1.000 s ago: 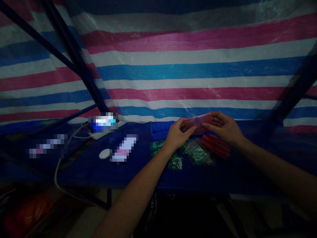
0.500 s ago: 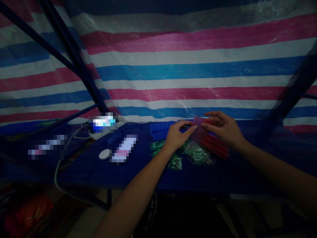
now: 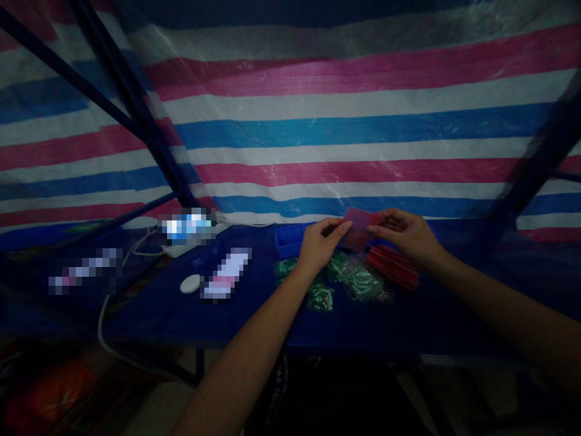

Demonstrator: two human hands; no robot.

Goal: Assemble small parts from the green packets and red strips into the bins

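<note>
Both hands hold a small translucent red plastic bag [image 3: 360,229] above the dark blue table [image 3: 190,309]. My left hand [image 3: 320,245] pinches its left edge with thumb and fingers. My right hand [image 3: 405,233] pinches its right edge. Below the right hand lies a stack of red bags [image 3: 394,266]. Green glittering packets [image 3: 358,280] lie under and between my hands. A blue tray [image 3: 290,239] sits just left of my left hand.
A white power strip with a cable [image 3: 181,247] and a small white round object [image 3: 190,283] lie at the table's left. A striped pink, blue and white tarp [image 3: 345,121] hangs behind. Dark metal poles [image 3: 131,103] slant at the left. The scene is dim.
The red bag was held long and level between my hands; it now shows as a shorter, squarer sheet and my hands are slightly closer together.
</note>
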